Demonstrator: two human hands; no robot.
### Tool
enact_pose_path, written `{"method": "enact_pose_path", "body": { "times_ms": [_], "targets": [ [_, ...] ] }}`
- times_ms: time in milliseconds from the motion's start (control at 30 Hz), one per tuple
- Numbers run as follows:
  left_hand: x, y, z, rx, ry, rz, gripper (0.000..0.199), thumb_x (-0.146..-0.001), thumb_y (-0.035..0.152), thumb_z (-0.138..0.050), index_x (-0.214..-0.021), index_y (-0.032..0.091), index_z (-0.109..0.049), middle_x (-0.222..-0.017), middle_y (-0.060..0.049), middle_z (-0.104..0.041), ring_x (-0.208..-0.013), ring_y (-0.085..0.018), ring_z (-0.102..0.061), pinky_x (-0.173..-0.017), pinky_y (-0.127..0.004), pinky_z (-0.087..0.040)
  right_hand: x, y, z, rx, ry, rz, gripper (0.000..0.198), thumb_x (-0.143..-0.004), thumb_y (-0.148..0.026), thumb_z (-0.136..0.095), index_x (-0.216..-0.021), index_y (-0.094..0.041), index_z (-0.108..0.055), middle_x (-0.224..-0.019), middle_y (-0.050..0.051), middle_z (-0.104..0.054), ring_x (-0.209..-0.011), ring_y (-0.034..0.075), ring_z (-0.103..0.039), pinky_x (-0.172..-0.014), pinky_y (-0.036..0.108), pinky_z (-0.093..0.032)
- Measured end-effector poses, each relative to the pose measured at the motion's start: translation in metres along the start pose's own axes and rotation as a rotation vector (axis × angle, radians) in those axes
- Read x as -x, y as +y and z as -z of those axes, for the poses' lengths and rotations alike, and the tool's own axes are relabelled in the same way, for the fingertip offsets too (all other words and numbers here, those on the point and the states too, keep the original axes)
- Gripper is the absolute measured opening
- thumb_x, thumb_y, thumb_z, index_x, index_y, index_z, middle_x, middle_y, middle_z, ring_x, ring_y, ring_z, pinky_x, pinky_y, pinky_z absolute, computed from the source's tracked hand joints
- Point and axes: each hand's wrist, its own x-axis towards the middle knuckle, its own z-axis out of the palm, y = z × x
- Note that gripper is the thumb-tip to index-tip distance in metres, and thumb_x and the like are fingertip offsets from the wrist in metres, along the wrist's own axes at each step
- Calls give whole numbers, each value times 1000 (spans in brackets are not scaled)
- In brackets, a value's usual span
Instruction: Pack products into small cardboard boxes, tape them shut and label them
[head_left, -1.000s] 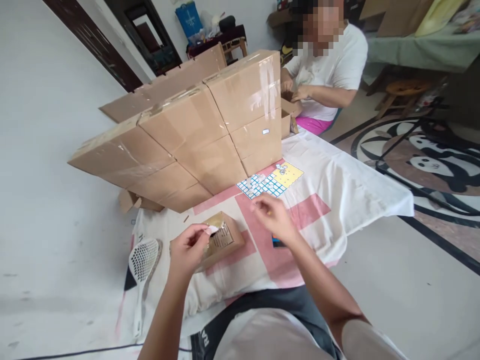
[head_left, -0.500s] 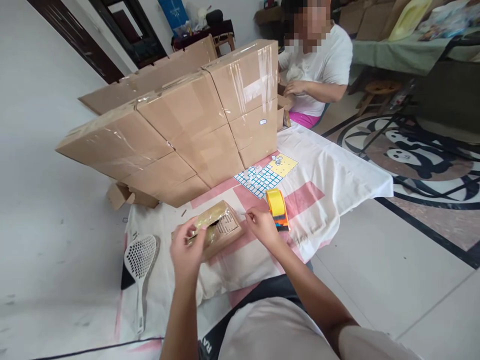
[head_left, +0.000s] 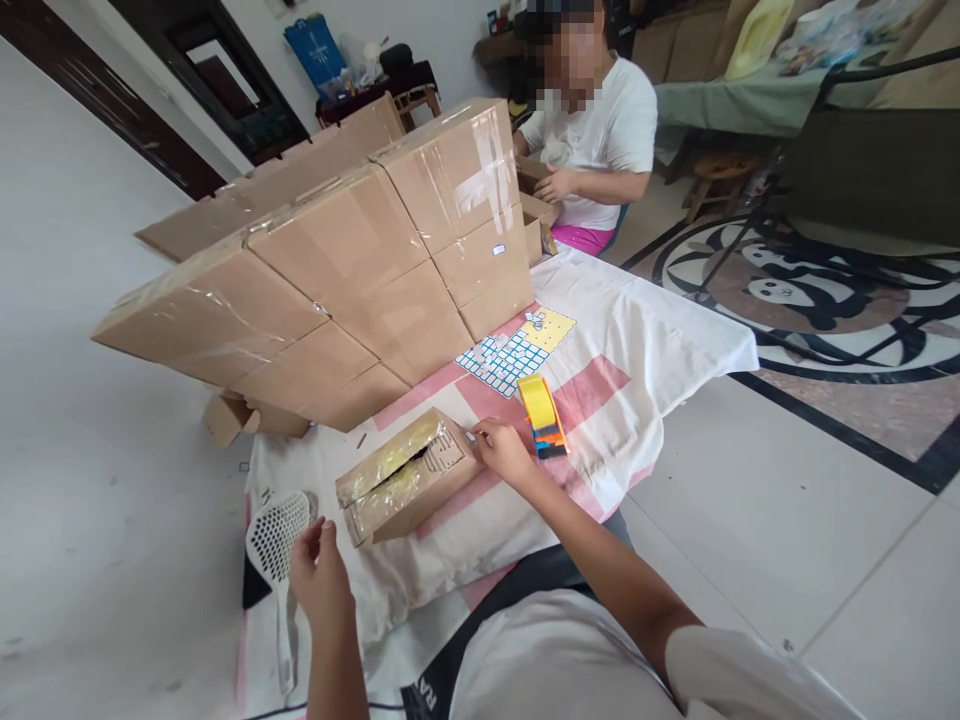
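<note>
Ok, my L hand (head_left: 322, 578) is near the white scoop (head_left: 274, 535) & my R hand (head_left: 507, 456) just by the taped box (head_left: 418, 502) on the worktop (head_left: 694, 330), both w/ fingertips together, can't tell on what.

The right hand (head_left: 504, 452) is at the box (head_left: 412, 488), near the tape dispenser (head_left: 543, 416). The left hand (head_left: 322, 568) is by the scoop (head_left: 276, 532).

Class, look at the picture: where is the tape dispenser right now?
In the head view, the tape dispenser lies right of centre on the cloth, just right of the right hand and near the grid sheet.
</note>
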Motion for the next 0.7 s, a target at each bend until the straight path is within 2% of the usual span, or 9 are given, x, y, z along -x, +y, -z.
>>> {"method": "enact_pose_path", "body": {
  "times_ms": [100, 167, 267, 333, 400, 467, 600, 700],
  "targets": [
    [3, -4, -4, 58, -6, 88, 44, -77, 50, -62, -106, 18, -68, -98, -4, -67, -89, -19, -62, -86, -38, -48, -1, 8, -2, 84, 28, -86, 37, -91, -1, -48, -110, -17, -75, -110, 12, -74, -106, 24, -65, -95, 36, -47],
    [5, -5, -4, 78, -18, 123, 42, -78, 50, -60, -107, 19, -68, -100, -4, -68, -89, -19, -62, -80, -35, -46, -1, 12, -5, 144, 19, -107, 35, -88, -4, -54, -112, -19, -76, -121, 15, -69, -120, 31, -56, -103, 47, -40],
    [8, -8, -3, 93, -39, 149, 42, -80, 50, -59, -109, 21, -68, -103, -4, -69, -90, -18, -63, -74, -31, -43, 0, 15, -11, 196, -32, -79, 34, -86, -12, -65, -114, -28, -77, -140, 12, -59, -133, 38, -40, -107, 58, -28],
    [11, -12, -2, 97, -48, 163, 43, -80, 50, -60, -110, 21, -68, -102, -3, -69, -88, -17, -63, -71, -29, -41, 0, 15, -15, 206, -47, -65, 26, -89, -18, -65, -108, -31, -79, -142, 10, -57, -135, 37, -36, -107, 58, -24],
    [13, -17, -1, 97, -53, 173, 43, -79, 50, -60, -110, 21, -69, -100, -3, -69, -87, -17, -62, -71, -29, -40, 0, 15, -18, 205, -22, -74, 21, -95, -22, -61, -100, -28, -80, -138, 10, -60, -134, 36, -36, -107, 57, -22],
    [14, -21, -1, 91, -55, 178, 44, -79, 51, -60, -109, 20, -69, -99, -3, -69, -87, -17, -62, -71, -29, -41, 0, 14, -18, 192, 21, -82, 24, -99, -24, -57, -96, -25, -80, -131, 10, -64, -129, 33, -41, -106, 54, -23],
    [15, -27, -2, 71, -60, 177, 45, -80, 51, -59, -110, 19, -69, -100, -4, -69, -88, -18, -63, -69, -29, -43, 1, 13, -14, 137, 72, -41, 22, -101, -23, -56, -104, -23, -78, -118, 8, -69, -117, 26, -50, -102, 44, -31],
    [16, -28, -6, 60, -101, 145, 46, -82, 51, -55, -110, 18, -68, -102, -5, -69, -90, -20, -65, -71, -30, -49, 5, 12, -12, 91, 60, 28, 18, -99, -23, -61, -107, -24, -77, -113, 7, -71, -112, 22, -54, -98, 38, -36]
  ]
}}
